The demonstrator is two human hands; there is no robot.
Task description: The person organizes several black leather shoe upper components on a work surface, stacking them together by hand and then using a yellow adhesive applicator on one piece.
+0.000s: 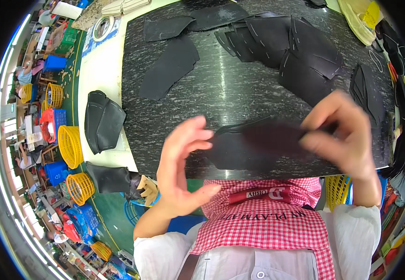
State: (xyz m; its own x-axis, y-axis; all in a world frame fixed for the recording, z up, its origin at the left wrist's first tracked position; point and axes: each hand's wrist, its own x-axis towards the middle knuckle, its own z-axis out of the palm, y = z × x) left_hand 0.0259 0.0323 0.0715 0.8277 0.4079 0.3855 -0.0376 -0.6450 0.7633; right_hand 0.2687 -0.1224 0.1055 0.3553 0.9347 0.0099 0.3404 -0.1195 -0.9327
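One blurred dark piece [273, 137] is hanging over the near side of the tabletop [165, 126], right hand [347, 135] pinching its end, probably leaving its face free; left hand [176, 170] is hovering spread. Black panels [270, 35] are overlapping beyond, presumably saving space.

Glossy, grey-streaked black tabletop [212, 100] here, carrying overlapping flat black panels [272, 39]; left of those, an angular black sheet [170, 70]; right, slim black pieces [365, 91].

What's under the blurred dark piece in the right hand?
The left part of a black piece shows on the dark table; the held dark piece covers much of the rest, so I can't tell how many lie there.
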